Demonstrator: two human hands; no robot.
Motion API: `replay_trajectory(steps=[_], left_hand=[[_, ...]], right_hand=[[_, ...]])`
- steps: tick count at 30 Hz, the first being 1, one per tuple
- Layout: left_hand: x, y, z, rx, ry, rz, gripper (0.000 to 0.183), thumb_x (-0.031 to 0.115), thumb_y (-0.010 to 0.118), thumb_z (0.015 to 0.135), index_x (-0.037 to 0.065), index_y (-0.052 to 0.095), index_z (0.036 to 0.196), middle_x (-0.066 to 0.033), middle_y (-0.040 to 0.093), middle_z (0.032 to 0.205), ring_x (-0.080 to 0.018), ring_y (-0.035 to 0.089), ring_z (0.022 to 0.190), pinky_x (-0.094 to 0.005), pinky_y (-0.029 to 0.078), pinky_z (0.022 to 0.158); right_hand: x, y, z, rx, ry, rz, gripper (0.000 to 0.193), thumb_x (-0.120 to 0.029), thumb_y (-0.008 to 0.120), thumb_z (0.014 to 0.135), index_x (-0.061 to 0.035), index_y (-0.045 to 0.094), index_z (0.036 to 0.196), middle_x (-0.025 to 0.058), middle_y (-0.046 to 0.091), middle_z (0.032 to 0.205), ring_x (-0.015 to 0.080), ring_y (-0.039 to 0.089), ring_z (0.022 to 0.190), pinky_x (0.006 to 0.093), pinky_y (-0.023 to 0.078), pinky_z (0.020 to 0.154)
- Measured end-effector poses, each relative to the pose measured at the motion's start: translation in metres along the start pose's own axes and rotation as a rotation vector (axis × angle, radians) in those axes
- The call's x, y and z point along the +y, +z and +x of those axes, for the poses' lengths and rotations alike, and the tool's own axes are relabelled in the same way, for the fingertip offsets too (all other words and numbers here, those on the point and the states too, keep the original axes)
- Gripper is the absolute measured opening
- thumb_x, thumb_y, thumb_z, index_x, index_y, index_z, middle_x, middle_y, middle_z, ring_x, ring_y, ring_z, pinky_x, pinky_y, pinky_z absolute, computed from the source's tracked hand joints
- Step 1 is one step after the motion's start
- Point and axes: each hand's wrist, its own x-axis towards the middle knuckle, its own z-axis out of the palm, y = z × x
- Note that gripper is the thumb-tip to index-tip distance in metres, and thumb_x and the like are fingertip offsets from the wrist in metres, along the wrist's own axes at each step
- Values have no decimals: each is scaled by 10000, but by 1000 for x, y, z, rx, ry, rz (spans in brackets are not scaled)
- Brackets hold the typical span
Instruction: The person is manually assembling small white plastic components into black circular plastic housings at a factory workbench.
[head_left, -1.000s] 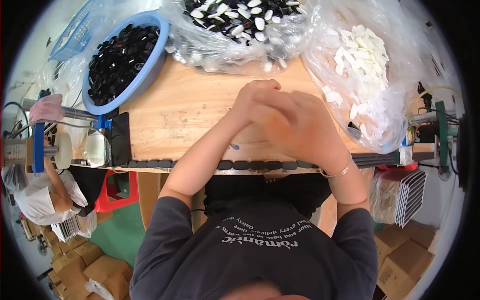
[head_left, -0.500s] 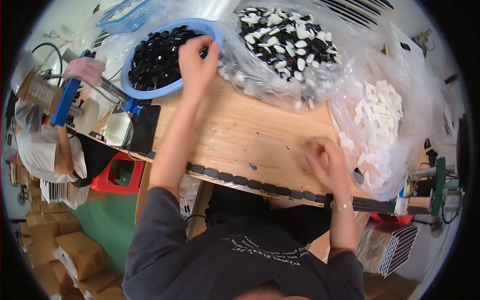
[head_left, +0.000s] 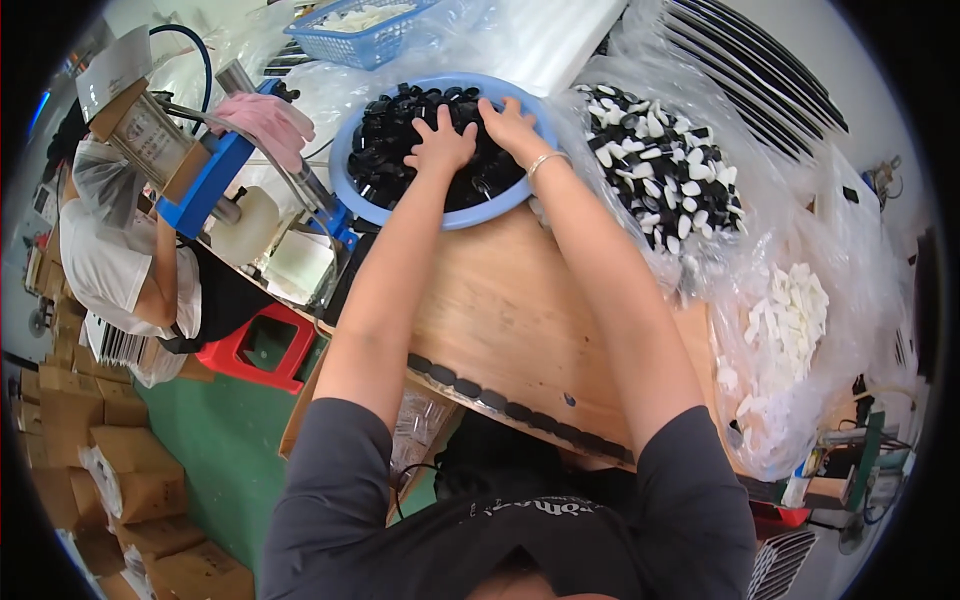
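1. Two bare hands reach into a blue basin (head_left: 485,212) at the upper centre of the frame; their forearms, in short dark grey sleeves, come up from the lower edge.
2. The basin holds a heap of small, glossy black pieces (head_left: 385,150).
3. The left hand (head_left: 443,148) lies palm down on the heap, its grip wide, fingers fanned out.
4. The right hand (head_left: 512,128), with a bracelet (head_left: 545,160) at its wrist, is just beside it, over the basin's right part. Its grip is also wide, fingers parted; whether anything sits under either palm, I cannot tell.
5. Right of the basin, upper right of centre, clear plastic surrounds mixed black and white pieces (head_left: 665,165). Farther right lie white pieces (head_left: 788,320), also in clear plastic.
6. The wooden counter (head_left: 490,300) fills the middle, with a row of dark ovals (head_left: 467,388) along its near edge.
7. At upper left stands a device with a blue bar (head_left: 205,190), a pink cloth (head_left: 265,125) beside it.
8. At far left is another person in a white top (head_left: 110,240), near a red stool (head_left: 225,352); cardboard boxes (head_left: 140,470) fill the lower left.
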Motion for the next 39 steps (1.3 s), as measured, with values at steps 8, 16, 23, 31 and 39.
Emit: replay_trajectory(steps=[8,16,23,31,39], left_hand=[[-13,15,35,13,81,-477,644,607,414,860,278,358,1411,-225,471,1343,-411,495,1198,-477,379,1001],[4,36,32,-142,98,-961,412,394,541,906,101,618,1185,-158,626,1167,-252,584,1082,-348,446,905],[24,8,-20,240,334,-1057,319,267,587,911,33,640,1121,-102,664,1032,-179,598,923,-303,465,818],[61,28,-179,244,708,-959,347,231,534,940,11,572,1205,-188,602,1130,-309,561,1050,-370,427,924],[34,127,-246,-55,676,-902,407,192,478,961,29,447,1332,-240,483,1221,-352,484,1117,-379,372,982]], right_hand=[[4,38,33,-161,120,82,832,-611,456,827,-142,249,1481,350,181,1467,485,161,1377,525,179,1115],[28,30,29,-118,74,384,622,-538,424,886,-112,486,1335,235,387,1414,422,332,1315,470,278,1082],[-22,8,-46,333,-140,413,447,-409,491,902,-57,601,1155,239,581,1182,408,548,1100,456,425,933],[31,-71,-187,597,-496,555,244,-206,553,927,-16,589,1076,167,562,1057,290,537,979,360,424,886],[142,-99,-253,515,-404,222,272,-200,521,939,-7,555,1128,184,549,1089,317,514,1019,380,408,907]])
